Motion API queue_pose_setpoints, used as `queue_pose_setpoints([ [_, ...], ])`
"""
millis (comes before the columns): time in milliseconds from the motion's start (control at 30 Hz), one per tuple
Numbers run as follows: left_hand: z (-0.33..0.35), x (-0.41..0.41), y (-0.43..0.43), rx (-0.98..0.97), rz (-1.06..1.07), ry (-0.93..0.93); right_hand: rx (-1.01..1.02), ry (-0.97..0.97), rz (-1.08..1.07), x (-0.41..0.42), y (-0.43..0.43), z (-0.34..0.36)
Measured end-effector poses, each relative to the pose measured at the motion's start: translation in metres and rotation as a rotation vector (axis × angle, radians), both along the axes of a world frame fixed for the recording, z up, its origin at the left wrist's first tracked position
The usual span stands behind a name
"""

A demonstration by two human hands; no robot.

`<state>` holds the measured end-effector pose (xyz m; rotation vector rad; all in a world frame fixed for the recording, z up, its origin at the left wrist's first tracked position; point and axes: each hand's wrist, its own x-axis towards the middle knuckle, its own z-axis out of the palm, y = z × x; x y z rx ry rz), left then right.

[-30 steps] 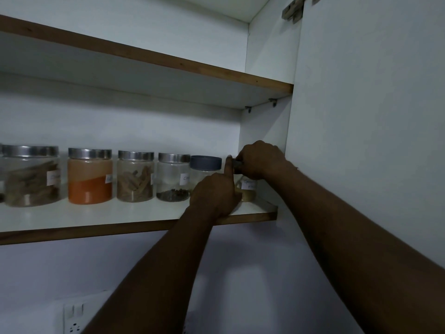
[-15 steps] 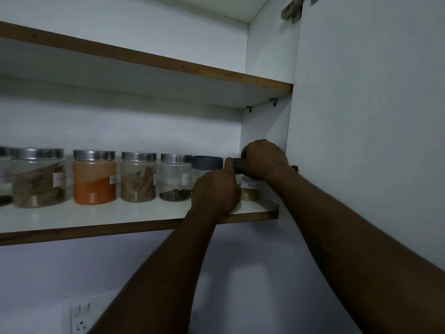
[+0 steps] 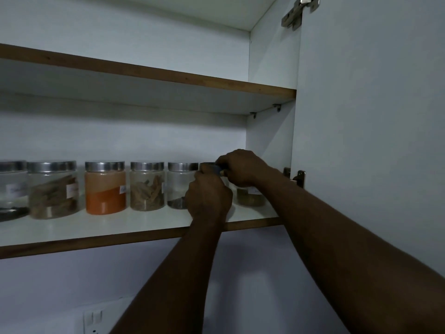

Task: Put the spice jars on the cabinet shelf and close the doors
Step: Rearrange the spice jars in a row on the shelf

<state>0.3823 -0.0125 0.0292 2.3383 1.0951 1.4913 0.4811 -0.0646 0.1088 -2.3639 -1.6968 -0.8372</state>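
Several clear spice jars with metal lids stand in a row on the lower cabinet shelf [image 3: 96, 239]: a bark jar [image 3: 53, 189], an orange powder jar [image 3: 105, 188], a brown sticks jar [image 3: 147, 186] and a dark seed jar [image 3: 178, 186]. My left hand [image 3: 208, 194] is curled around a dark-lidded jar [image 3: 216, 169], hiding nearly all of it. My right hand [image 3: 240, 167] grips from above the lid of the end jar [image 3: 250, 197], which holds brown powder at the shelf's right end. The two hands touch.
The right cabinet door [image 3: 361, 141] stands open beside my right forearm, with hinges [image 3: 298, 10] at its top and near my wrist. An upper shelf [image 3: 144, 73] lies overhead. A wall socket [image 3: 92, 319] sits below the cabinet.
My left hand has closed over the dark-lidded jar, whose lid was in plain sight before. My right hand stays on the end jar. The view has shifted a little leftward.
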Motion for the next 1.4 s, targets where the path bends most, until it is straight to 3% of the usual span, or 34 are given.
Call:
queue_pose_setpoints([
  [200, -0.002, 0.002, 0.007, -0.022, -0.040, 0.034, 0.169, 0.146, 0.208, -0.004, 0.004, 0.008],
  [400, -0.004, 0.005, 0.015, -0.064, -0.113, 0.080, 0.205, 0.313, 0.188, -0.003, 0.011, 0.008],
  [767, 0.000, -0.007, 0.003, -0.096, -0.114, 0.067, 0.227, 0.346, 0.219, -0.004, 0.003, 0.004],
  [967, -0.001, -0.039, 0.015, -0.150, -0.145, 0.039, 0.454, 0.366, 0.241, -0.012, -0.007, 0.019],
  [1267, -0.001, -0.085, 0.053, -0.266, -0.130, -0.006, 0.132, 0.250, 0.192, -0.059, 0.039, -0.010],
  [1400, -0.001, -0.087, 0.050, -0.266, -0.148, -0.023, 0.159, 0.172, 0.153, -0.062, 0.053, -0.023],
])
